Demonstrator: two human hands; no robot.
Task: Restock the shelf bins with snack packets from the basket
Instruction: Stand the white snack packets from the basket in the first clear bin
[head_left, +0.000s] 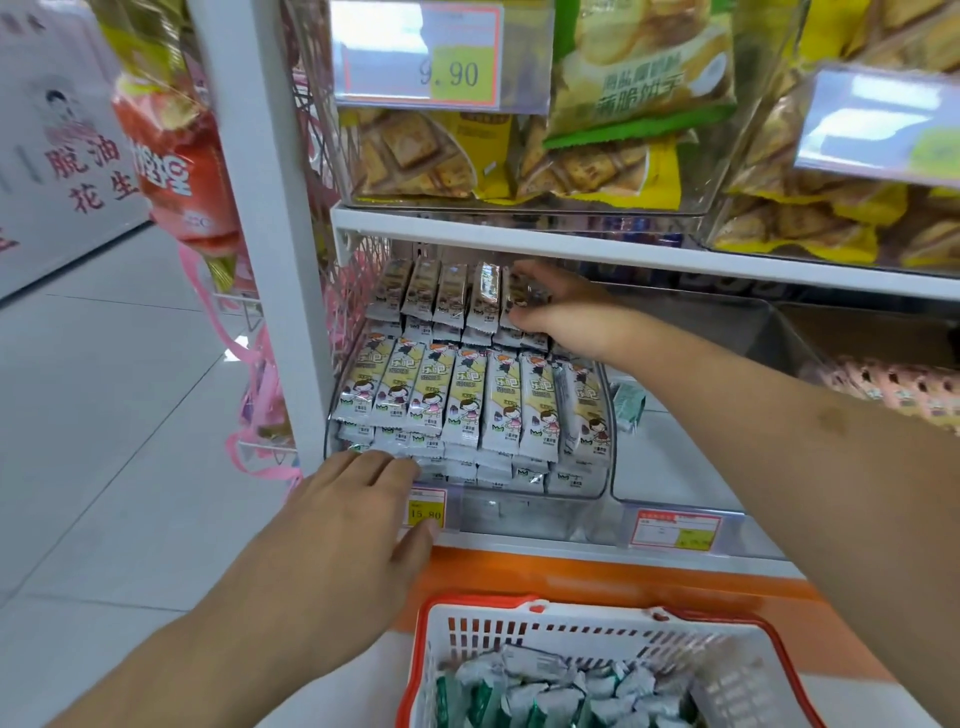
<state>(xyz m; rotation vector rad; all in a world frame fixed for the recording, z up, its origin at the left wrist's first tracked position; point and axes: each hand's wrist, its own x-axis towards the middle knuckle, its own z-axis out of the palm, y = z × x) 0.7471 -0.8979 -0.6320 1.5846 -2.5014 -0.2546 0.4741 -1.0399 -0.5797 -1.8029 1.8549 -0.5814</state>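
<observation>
right hand (558, 312) grips one packet (524, 299) behind seven front-row packets (467, 400).

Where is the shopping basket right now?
The white basket with orange rim sits at the bottom right of the head view, below the snack bin, between the person's forearms.

A shop aisle: white shelves (571, 236) carry clear bins (610, 441) packed with snack packets (462, 395), price tags (426, 512) clipped on their fronts, a basket (524, 618) below, tiled floor (114, 415).
</observation>
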